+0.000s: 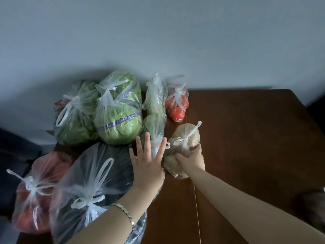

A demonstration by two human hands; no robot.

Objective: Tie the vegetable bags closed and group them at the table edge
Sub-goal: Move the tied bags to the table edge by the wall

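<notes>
- The right hand (191, 161) grasps the lower part of a tan bag (184, 138), its fingers curled into the plastic. The bag is tied with a knot on top and stands on the brown tabletop (246, 138).
- The left hand (148, 164) is released, with fingers straight and spread, just beside the tan bag. Its fingertips lie over a small green bag (154, 127); whether they press it, I cannot tell.
- A bracelet (124, 212) is on the left wrist.
- Under the left forearm lies a big dark bag (95, 182), knotted, and left of it a red bag (33, 194).
- By the wall stand a leafy green bag (75, 120), a cabbage bag (119, 117), a slim green bag (155, 99) and a small red bag (177, 106), all close together.
</notes>
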